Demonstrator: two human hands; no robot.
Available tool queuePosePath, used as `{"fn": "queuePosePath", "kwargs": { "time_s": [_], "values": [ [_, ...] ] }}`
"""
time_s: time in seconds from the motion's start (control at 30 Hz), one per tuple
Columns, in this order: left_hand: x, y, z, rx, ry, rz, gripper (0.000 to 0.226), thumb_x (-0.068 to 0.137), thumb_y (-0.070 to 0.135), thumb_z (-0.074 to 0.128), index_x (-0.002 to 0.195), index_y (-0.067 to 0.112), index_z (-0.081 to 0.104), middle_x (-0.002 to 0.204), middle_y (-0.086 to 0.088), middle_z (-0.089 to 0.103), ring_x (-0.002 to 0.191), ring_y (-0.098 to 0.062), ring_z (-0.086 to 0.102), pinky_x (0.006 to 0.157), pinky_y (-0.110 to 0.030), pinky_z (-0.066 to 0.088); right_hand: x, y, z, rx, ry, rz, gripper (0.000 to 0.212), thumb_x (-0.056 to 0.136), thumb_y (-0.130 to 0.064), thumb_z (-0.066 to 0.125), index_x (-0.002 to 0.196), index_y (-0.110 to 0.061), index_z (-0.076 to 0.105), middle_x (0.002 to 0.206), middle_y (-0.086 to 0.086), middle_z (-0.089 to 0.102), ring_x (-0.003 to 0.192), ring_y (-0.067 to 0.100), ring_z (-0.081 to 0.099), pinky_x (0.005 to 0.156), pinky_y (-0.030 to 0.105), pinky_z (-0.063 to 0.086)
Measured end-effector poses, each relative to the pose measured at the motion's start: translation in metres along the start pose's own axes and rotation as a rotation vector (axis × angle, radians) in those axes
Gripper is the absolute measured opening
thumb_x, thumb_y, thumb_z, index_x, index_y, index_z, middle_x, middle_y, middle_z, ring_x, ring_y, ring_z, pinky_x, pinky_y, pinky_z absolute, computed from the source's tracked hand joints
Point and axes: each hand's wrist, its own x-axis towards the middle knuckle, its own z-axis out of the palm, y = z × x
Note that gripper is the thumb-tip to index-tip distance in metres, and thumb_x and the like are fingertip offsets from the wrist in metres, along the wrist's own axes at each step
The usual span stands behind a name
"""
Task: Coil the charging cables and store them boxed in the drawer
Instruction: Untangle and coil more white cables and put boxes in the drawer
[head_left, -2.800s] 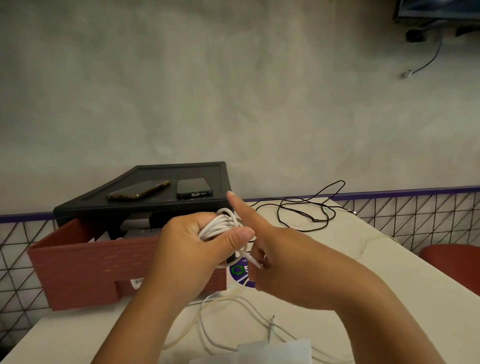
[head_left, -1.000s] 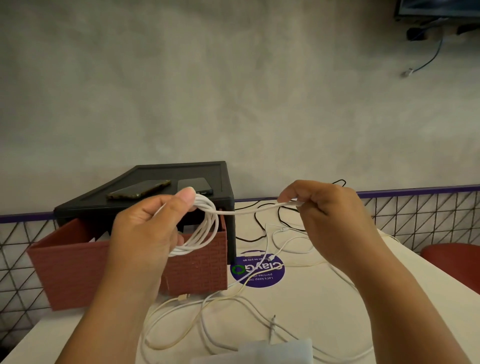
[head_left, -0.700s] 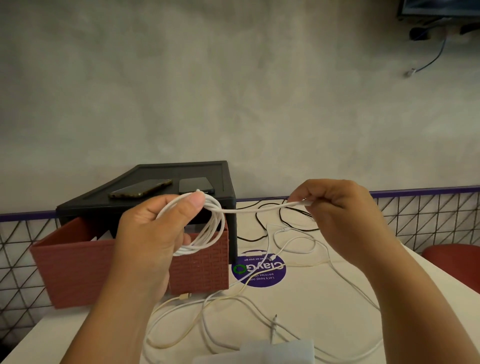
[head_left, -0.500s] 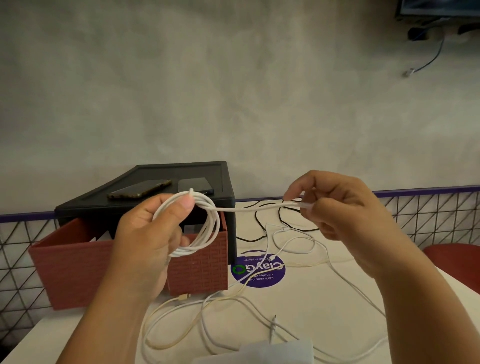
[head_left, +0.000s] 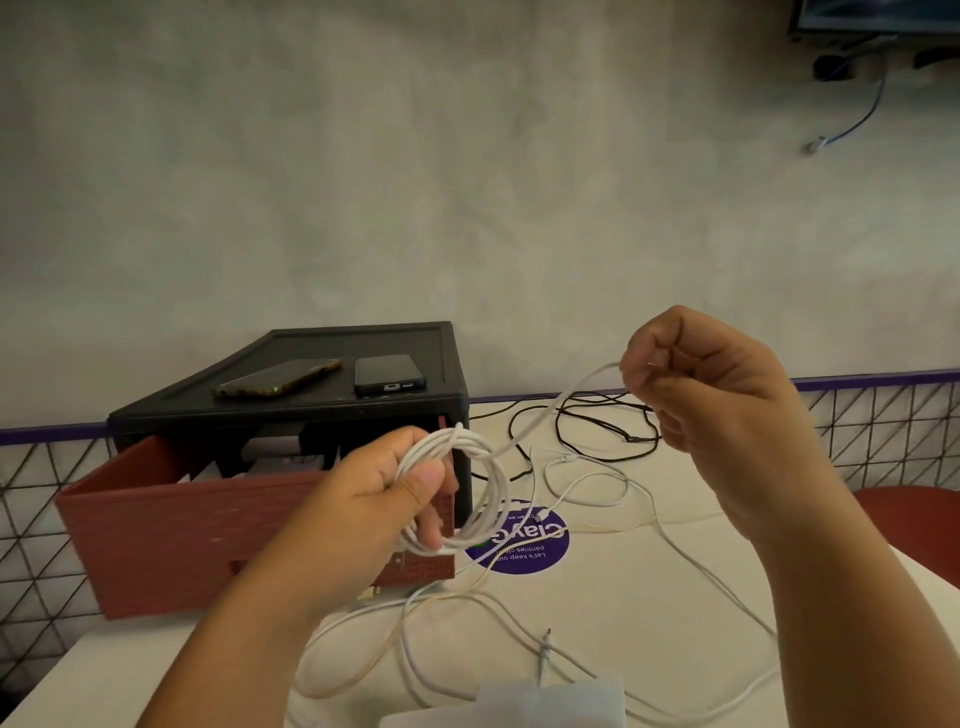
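Tech A: Report change over the last half second.

Tech B: Note the right hand (head_left: 696, 384) lifted higher and further out than before — fingers curled tight, pinching the free tail (head_left: 540, 417) of the thin white round-section charging cable. Previously level and taut; now sloping up from the coil with slight slack. End of tail hidden inside the fist.

Tech A: State location of the coil.

Tech B: Clamped between thumb and fingers of the left hand (head_left: 374, 499), shifted lower and to the right. Several loose white loops (head_left: 496, 493) hanging in mid-air, in front of the corner of the open brick-red drawer (head_left: 171, 525) and above the round purple sticker (head_left: 524, 551). Hands well apart, joined only by the tail.

Tech A: Interpret for the task.

Tech B: Judged as slack drawn out for one more wrap over the loops. First coil nearly finished, by the look of it; boxing and stowing not yet begun. Still to coil: more white cables (head_left: 592, 475) tangled on the white tabletop (head_left: 675, 597), plus a thin black cable (head_left: 635, 439) nearer the wall.

Tech A: List materials and shapes.

Tech B: Cable jacket smooth, flexible, springy — expect loops to fan open on any loosening of the grip. Drawer front rigid, with fine brick-like relief. Matt black plastic housing (head_left: 291, 410) above it, flat-topped, carrying two slab-shaped phones (head_left: 278, 376). Near edge: a pale box (head_left: 550, 701), blurred, contents impossible to tell.
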Motion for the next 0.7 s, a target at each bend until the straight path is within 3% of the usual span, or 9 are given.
{"fn": "queuePosePath", "kwargs": {
  "time_s": [0.13, 0.27, 0.33, 0.43, 0.5, 0.6, 0.7],
  "values": [
    [-0.001, 0.005, 0.002, -0.299, -0.054, -0.008, 0.021, 0.078, 0.025, 0.055, 0.063, 0.029, 0.070, 0.065, 0.001, 0.066, 0.064, -0.011, 0.060, 0.075, -0.035, 0.045, 0.002, 0.014, -0.004, -0.249, 0.116, 0.022, 0.039, 0.085, 0.006, 0.052, 0.062, -0.024, 0.060, 0.056, 0.006, 0.051, 0.057, 0.016, 0.037, 0.055, 0.019, 0.031],
    [-0.002, 0.013, 0.007, -0.663, -0.057, -0.036, 0.017, 0.074, 0.011, 0.059, 0.059, 0.015, 0.068, 0.055, -0.003, 0.046, 0.044, -0.008, 0.042, 0.052, -0.023, 0.049, 0.003, 0.027, -0.006, -0.497, 0.137, -0.009, 0.048, 0.087, 0.008, 0.048, 0.063, -0.032, 0.059, 0.065, -0.013, 0.059, 0.060, 0.005, 0.045, 0.055, 0.012, 0.034],
    [-0.001, 0.014, 0.010, -0.780, -0.034, -0.077, 0.018, 0.074, 0.020, 0.064, 0.057, 0.011, 0.064, 0.049, 0.000, 0.035, 0.037, -0.007, 0.032, 0.042, -0.022, 0.043, 0.002, 0.029, -0.002, -0.635, 0.121, -0.049, 0.045, 0.086, 0.009, 0.048, 0.072, -0.030, 0.062, 0.073, -0.007, 0.059, 0.068, 0.006, 0.049, 0.060, 0.015, 0.035],
    [0.002, 0.014, 0.016, -0.824, 0.027, -0.112, 0.041, 0.060, 0.046, 0.081, 0.056, 0.012, 0.059, 0.044, 0.005, 0.028, 0.032, -0.004, 0.025, 0.037, -0.017, 0.035, 0.001, 0.030, 0.009, -0.778, 0.077, -0.043, 0.030, 0.088, 0.004, 0.047, 0.091, -0.017, 0.069, 0.085, -0.002, 0.061, 0.078, 0.015, 0.053, 0.066, 0.017, 0.037],
    [0.003, 0.015, 0.019, -0.796, 0.116, -0.113, 0.041, 0.061, 0.047, 0.073, 0.054, 0.012, 0.054, 0.041, 0.006, 0.025, 0.031, -0.003, 0.023, 0.035, -0.017, 0.032, 0.000, 0.029, 0.018, -0.824, -0.027, 0.032, 0.023, 0.091, -0.011, 0.049, 0.105, -0.020, 0.066, 0.100, -0.003, 0.064, 0.090, 0.015, 0.057, 0.071, 0.021, 0.037],
    [0.004, 0.017, 0.022, -0.771, 0.212, -0.075, 0.033, 0.065, 0.040, 0.059, 0.056, 0.010, 0.049, 0.040, 0.007, 0.023, 0.030, -0.003, 0.021, 0.033, -0.017, 0.029, -0.004, 0.027, 0.026, -0.748, -0.258, 0.220, 0.038, 0.089, -0.024, 0.052, 0.127, -0.026, 0.052, 0.126, -0.008, 0.056, 0.111, 0.011, 0.052, 0.086, 0.024, 0.037],
    [0.005, 0.019, 0.021, -0.804, 0.278, -0.037, 0.032, 0.068, 0.041, 0.057, 0.061, 0.011, 0.048, 0.040, 0.008, 0.022, 0.032, -0.003, 0.021, 0.035, -0.017, 0.030, -0.006, 0.023, 0.034, -0.371, -0.339, 0.379, 0.060, 0.072, -0.035, 0.058, 0.131, -0.029, 0.049, 0.133, -0.010, 0.052, 0.113, 0.005, 0.050, 0.095, 0.027, 0.039]
  ]
}}
